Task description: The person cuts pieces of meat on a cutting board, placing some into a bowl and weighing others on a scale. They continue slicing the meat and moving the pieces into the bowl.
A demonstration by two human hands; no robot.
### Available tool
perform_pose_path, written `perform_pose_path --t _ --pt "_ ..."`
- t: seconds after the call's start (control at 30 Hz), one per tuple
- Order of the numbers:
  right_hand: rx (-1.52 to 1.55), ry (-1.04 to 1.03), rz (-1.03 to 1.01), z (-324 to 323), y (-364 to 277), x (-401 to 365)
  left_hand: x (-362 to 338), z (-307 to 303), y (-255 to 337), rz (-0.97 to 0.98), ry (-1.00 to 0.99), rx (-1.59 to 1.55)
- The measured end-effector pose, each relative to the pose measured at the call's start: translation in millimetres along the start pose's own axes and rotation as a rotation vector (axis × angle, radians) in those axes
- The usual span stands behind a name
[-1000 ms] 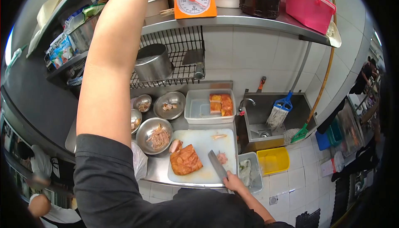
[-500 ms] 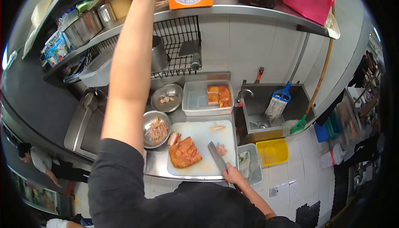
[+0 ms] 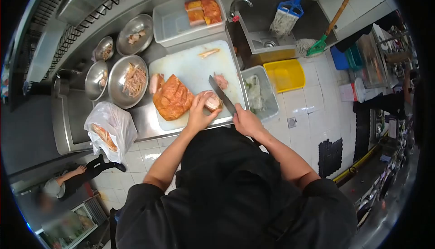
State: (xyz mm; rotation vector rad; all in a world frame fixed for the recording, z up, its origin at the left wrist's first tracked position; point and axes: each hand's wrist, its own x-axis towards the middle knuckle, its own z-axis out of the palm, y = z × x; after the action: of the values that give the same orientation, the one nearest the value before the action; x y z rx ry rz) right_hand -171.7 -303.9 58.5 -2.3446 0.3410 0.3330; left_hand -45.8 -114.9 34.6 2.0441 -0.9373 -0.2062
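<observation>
On the white cutting board (image 3: 204, 70) lies a large browned slab of meat (image 3: 173, 98), with a smaller cut piece at its upper left. My left hand (image 3: 198, 113) has its fingers around a pale-sided chunk of meat (image 3: 212, 102) near the board's front edge. My right hand (image 3: 247, 121) is closed on the handle of a knife (image 3: 222, 95), whose blade points up and left, beside the chunk. Pinkish scraps (image 3: 220, 81) lie just past the blade. A thin pale strip (image 3: 209, 53) rests near the board's far edge.
Left of the board stand metal bowls (image 3: 128, 81) with shredded and diced meat, and a plastic bag (image 3: 110, 126). Behind is a clear tub (image 3: 174, 27) with meat blocks. A sink (image 3: 258, 20) with a mop, a yellow basin (image 3: 284, 75) and a grey bin (image 3: 260, 92) are right. A person (image 3: 68, 176) is lower left.
My left arm has come down from the upper shelf, and the hand now holds a meat chunk on the board. The view has tilted downward, with more bowls and the bag showing.
</observation>
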Motion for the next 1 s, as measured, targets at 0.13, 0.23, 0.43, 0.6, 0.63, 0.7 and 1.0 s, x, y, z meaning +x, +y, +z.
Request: perform_pose_path --t 0.13,0.23,0.43,0.6,0.63,0.7,1.0 --pt "-0.087 -0.01 -0.031 -27.0 -14.9 -14.2 -0.1 10.3 -6.9 0.022 0.138 0.026" --pt "-0.139 -0.03 -0.065 -46.1 -33.9 -21.9 5.4 14.2 -0.5 -0.039 0.16 -0.081" --pt "-0.224 -0.147 -0.011 -71.1 -56.0 -38.2 13.1 46.4 1.6 -0.151 0.327 0.192" --pt "-0.238 -0.226 0.017 -87.5 -61.0 -40.8 10.4 47.5 -8.3 -0.134 0.297 0.196" --pt "-0.251 -0.233 0.02 -88.7 -61.2 -36.6 10.2 47.3 -9.1 -0.13 0.285 0.198" --pt "-0.259 -0.247 0.0 -85.5 -67.6 -18.5 10.1 46.1 -10.8 -0.138 0.275 0.188" --pt "-0.249 -0.293 0.022 -88.9 -62.3 -18.1 7.4 48.0 -20.0 -0.082 0.3 0.162"
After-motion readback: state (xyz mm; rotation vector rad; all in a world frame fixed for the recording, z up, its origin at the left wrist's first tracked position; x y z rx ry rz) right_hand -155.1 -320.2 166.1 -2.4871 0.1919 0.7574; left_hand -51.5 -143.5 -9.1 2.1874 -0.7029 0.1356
